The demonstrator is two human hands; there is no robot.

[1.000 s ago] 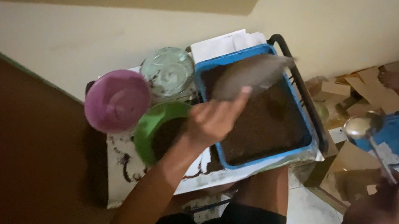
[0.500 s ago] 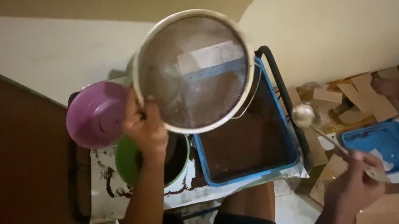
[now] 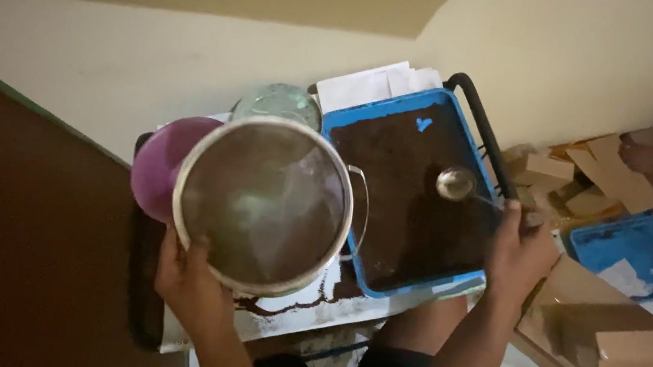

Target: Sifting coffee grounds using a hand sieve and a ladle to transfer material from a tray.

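My left hand [image 3: 193,280] grips the rim of a round metal mesh sieve [image 3: 264,204] and holds it flat, above a green bowl hidden beneath it. My right hand [image 3: 518,256] holds a metal spoon [image 3: 459,185] whose bowl hovers over a blue rectangular tray [image 3: 419,120] filled with dark brown powder [image 3: 412,197]. A purple bowl [image 3: 159,166] sits left of the sieve, partly covered by it. Behind the sieve stands a pale green glass bowl [image 3: 278,102].
The containers rest on a small white table [image 3: 298,310] smeared with dark powder. White papers [image 3: 368,85] lie behind the tray. Cardboard pieces [image 3: 598,178], a blue lid [image 3: 638,255] and a cardboard box [image 3: 624,344] lie on the floor at right. A brown surface [image 3: 11,247] fills the left.
My left hand has lowered the sieve from a tilted, raised position to lie flat over the green bowl. My right hand has brought the spoon left, over the blue tray.
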